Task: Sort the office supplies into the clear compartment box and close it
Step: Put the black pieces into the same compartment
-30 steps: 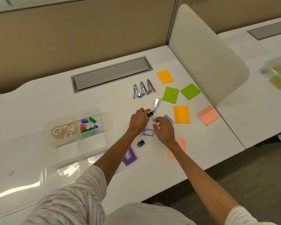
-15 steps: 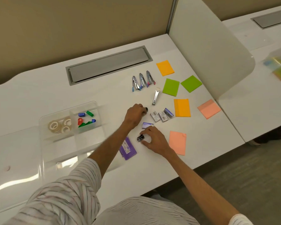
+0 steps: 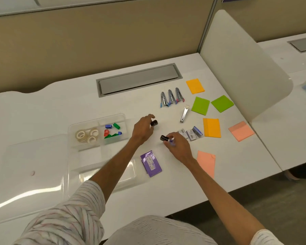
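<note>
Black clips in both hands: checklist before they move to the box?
1. Left hand pinches a black clip: ok.
2. Right hand pinches the second black clip: ok.
3. Right hand holds only that clip: cannot tell, a bluish blur sits under its fingers.
4. Clear box open, lid laid flat to its left: ok.
5. Free compartment: ok, tape rolls and coloured clips fill the far two, near ones look bare.
</note>
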### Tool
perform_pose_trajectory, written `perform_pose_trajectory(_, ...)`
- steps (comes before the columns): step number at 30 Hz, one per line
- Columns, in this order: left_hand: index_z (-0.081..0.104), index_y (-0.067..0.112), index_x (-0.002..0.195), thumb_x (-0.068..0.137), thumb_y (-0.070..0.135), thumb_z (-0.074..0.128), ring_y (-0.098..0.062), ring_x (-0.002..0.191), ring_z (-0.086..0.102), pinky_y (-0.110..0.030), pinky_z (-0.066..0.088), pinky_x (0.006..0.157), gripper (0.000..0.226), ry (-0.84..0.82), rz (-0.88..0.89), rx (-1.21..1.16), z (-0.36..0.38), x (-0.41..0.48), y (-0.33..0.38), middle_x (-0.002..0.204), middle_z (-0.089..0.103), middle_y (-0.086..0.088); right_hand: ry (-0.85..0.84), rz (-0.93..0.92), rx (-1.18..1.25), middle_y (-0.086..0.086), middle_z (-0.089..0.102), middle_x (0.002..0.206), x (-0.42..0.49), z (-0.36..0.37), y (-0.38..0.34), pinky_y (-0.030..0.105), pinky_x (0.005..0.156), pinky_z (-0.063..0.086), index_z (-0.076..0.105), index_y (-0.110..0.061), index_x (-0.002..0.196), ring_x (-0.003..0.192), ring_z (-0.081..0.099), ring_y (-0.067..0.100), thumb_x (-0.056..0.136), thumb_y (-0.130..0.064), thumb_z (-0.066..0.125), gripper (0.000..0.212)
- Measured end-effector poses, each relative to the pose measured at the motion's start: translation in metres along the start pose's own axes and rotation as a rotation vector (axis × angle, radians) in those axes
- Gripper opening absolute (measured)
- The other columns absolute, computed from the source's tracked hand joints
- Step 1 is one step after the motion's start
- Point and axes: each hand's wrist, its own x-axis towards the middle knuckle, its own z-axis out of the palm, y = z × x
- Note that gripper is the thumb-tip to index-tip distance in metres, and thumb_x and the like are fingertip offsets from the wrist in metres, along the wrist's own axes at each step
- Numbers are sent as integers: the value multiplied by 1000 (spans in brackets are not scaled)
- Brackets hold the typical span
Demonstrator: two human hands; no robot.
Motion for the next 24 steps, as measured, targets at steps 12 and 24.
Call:
perform_pose_trajectory(12, 62, 16, 121, 93, 14, 54, -23, 114, 54, -36, 48, 88, 29, 257, -150, 39, -86, -56, -81, 120, 60, -5, 13, -181, 42, 0, 66, 104, 42, 49, -117, 25, 74, 45, 63, -14, 107, 90, 61, 16, 87, -31, 68, 26)
perform_pose_trajectory(24, 67, 15, 116, 88, 18, 60, -23, 114, 47, -33, 45, 86, 29, 235, -252, 20, -112, -80, -121, 110, 63, -7, -61, -198, -103, 0, 59, 117, 66, 96, -176, 36, 90, 41, 64, -16, 107, 114, 50, 20, 86, -33, 69, 27)
